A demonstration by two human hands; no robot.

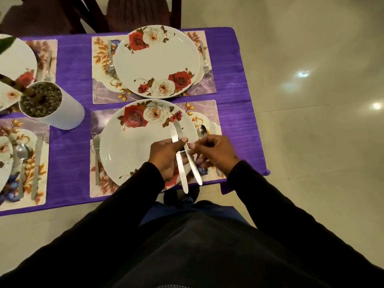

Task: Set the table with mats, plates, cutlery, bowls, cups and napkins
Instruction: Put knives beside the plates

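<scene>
no writing or brand can be read on anything here. a white pot (60, 113) filled with dark gravel and a plant stem stands on the purple-covered desk (72, 65), well to the left of both hands. the left hand (166, 156) has its grip clamped on a knife (179, 161), thumb over the handle, blade pointing away. the right hand (216, 152) pinches a second knife (188, 150) just beside it, and the two knives cross between the hands. both hang above the near plate (128, 146) with roses, which sits on a mat (209, 109). a fork (96, 156) lies left of that plate, a spoon (201, 130) just beyond the right grip. farther off, another plate (156, 61) rests on its own mat.
</scene>
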